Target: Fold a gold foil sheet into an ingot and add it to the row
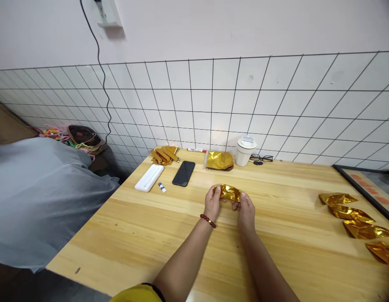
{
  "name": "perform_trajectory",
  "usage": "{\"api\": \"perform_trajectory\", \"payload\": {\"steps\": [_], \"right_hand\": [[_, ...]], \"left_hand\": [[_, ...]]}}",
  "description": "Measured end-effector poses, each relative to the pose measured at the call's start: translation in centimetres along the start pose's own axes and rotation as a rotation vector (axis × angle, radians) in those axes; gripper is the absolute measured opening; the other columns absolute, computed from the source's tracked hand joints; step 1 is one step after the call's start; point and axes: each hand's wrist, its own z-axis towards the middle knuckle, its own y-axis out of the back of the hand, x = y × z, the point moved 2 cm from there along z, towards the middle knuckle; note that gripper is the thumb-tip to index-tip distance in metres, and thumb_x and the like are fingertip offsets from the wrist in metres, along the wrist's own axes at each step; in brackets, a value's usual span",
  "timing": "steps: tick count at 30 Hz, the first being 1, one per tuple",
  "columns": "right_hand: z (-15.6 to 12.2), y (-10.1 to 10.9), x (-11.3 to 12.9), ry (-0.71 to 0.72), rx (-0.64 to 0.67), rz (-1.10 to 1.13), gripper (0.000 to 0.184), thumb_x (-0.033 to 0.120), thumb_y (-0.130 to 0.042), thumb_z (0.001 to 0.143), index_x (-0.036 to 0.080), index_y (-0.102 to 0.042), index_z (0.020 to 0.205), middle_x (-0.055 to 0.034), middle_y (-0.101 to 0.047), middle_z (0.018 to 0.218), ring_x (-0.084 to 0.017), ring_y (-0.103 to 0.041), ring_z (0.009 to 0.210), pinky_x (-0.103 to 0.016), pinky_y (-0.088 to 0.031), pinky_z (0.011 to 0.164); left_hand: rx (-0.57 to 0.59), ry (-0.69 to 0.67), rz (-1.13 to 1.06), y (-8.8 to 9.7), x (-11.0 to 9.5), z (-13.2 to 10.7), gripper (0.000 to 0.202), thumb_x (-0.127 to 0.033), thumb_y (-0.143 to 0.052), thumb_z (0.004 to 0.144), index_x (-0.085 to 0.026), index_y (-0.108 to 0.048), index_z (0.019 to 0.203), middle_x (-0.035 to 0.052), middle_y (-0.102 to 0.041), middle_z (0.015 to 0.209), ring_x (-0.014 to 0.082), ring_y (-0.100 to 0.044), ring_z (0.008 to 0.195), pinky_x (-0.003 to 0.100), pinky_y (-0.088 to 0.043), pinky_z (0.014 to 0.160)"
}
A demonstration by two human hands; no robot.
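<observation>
A shiny piece of folded gold foil paper (229, 193) is held up over the wooden table, long side across. At its left end, my left hand (212, 202) grips it with the thumb in front; a dark red bead bracelet (207, 220) circles that wrist. My right hand (245, 209) pinches the other end, and its lower fingers are partly hidden. Several similar folded gold foil pieces (351, 214) lie in a row on the right side of the table. Behind my hands rests a stack of gold foil sheets (219, 160).
Toward the back stand a white lidded cup (245, 152), glasses (262, 158) and a red-and-white marker (197, 150). Left are gold strips (164, 155), a black phone (184, 173), a white power bank (149, 178) and a small glue stick (162, 187). A black-framed board (364, 188) edges the right; a grey-clad person (49, 201) is left.
</observation>
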Motion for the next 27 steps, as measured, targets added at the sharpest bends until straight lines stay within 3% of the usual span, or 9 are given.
{"api": "perform_trajectory", "payload": {"steps": [4, 6, 9, 12, 16, 20, 22, 27], "right_hand": [[0.2, 0.6, 0.1, -0.044, -0.065, -0.017, 0.061, 0.057, -0.06, 0.084, 0.021, -0.051, 0.131, 0.0064, -0.053, 0.062, -0.012, -0.048, 0.052, -0.027, -0.039, 0.055], [0.3, 0.6, 0.1, -0.031, -0.029, -0.067, 0.065, 0.055, -0.063, 0.083, 0.022, -0.048, 0.136, 0.0067, -0.052, 0.062, -0.012, -0.048, 0.053, -0.027, -0.041, 0.057], [0.4, 0.6, 0.0, 0.006, 0.006, -0.107, 0.05, 0.055, -0.065, 0.081, 0.017, -0.064, 0.114, 0.0042, -0.053, 0.063, -0.012, -0.046, 0.056, -0.028, -0.04, 0.058], [0.5, 0.7, -0.1, -0.018, -0.023, -0.109, 0.044, 0.058, -0.063, 0.081, 0.016, -0.066, 0.097, 0.0042, -0.052, 0.058, -0.013, -0.044, 0.054, -0.027, -0.038, 0.056], [0.5, 0.9, 0.0, -0.059, -0.06, -0.116, 0.042, 0.058, -0.062, 0.081, 0.018, -0.063, 0.09, 0.005, -0.05, 0.056, -0.012, -0.044, 0.053, -0.026, -0.037, 0.054], [0.5, 0.8, 0.3, -0.039, -0.073, -0.099, 0.048, 0.058, -0.064, 0.08, 0.02, -0.059, 0.109, 0.0053, -0.053, 0.064, -0.011, -0.047, 0.053, -0.025, -0.038, 0.053], [0.5, 0.6, 0.4, -0.046, -0.041, -0.113, 0.05, 0.058, -0.064, 0.081, 0.019, -0.06, 0.112, 0.005, -0.052, 0.063, -0.012, -0.046, 0.053, -0.025, -0.037, 0.054], [0.4, 0.5, 0.5, -0.056, -0.023, -0.129, 0.045, 0.06, -0.06, 0.082, 0.016, -0.066, 0.089, 0.0046, -0.047, 0.055, -0.012, -0.04, 0.053, -0.026, -0.034, 0.053]], "left_hand": [[-0.029, -0.001, 0.023, 0.1, -0.2, -0.1, 0.051, -0.065, -0.067, 0.073, -0.015, -0.064, 0.083, 0.004, -0.066, 0.076, 0.0129, -0.058, 0.06, 0.023, -0.047, 0.05], [-0.051, -0.01, 0.034, 0.1, -0.5, -0.1, 0.051, -0.065, -0.067, 0.073, -0.015, -0.065, 0.084, 0.0046, -0.067, 0.077, 0.0128, -0.058, 0.059, 0.023, -0.047, 0.049], [-0.045, -0.018, 0.009, 0.2, -1.0, -0.2, 0.052, -0.062, -0.069, 0.073, -0.016, -0.067, 0.096, 0.0075, -0.07, 0.089, 0.0132, -0.06, 0.063, 0.022, -0.048, 0.049], [0.019, 0.003, -0.03, 0.0, -1.3, -0.4, 0.054, -0.056, -0.071, 0.074, -0.018, -0.066, 0.113, 0.0113, -0.069, 0.109, 0.0157, -0.064, 0.075, 0.021, -0.048, 0.049], [0.056, 0.09, -0.066, -0.3, -1.1, -0.4, 0.051, -0.059, -0.072, 0.072, -0.013, -0.071, 0.093, 0.0116, -0.071, 0.094, 0.0178, -0.065, 0.073, 0.022, -0.049, 0.047], [-0.001, 0.144, -0.108, -0.4, -0.6, -0.2, 0.055, -0.064, -0.075, 0.065, -0.012, -0.067, 0.084, 0.0082, -0.069, 0.083, 0.018, -0.065, 0.068, 0.025, -0.051, 0.048], [0.0, 0.168, -0.115, -0.5, -0.6, -0.1, 0.058, -0.065, -0.074, 0.065, -0.012, -0.066, 0.086, 0.009, -0.069, 0.084, 0.0183, -0.066, 0.068, 0.026, -0.053, 0.049], [0.013, 0.18, -0.192, -0.6, -1.0, -0.4, 0.051, -0.053, -0.081, 0.064, -0.014, -0.064, 0.093, 0.0101, -0.069, 0.1, 0.0175, -0.066, 0.076, 0.024, -0.054, 0.052]]}}
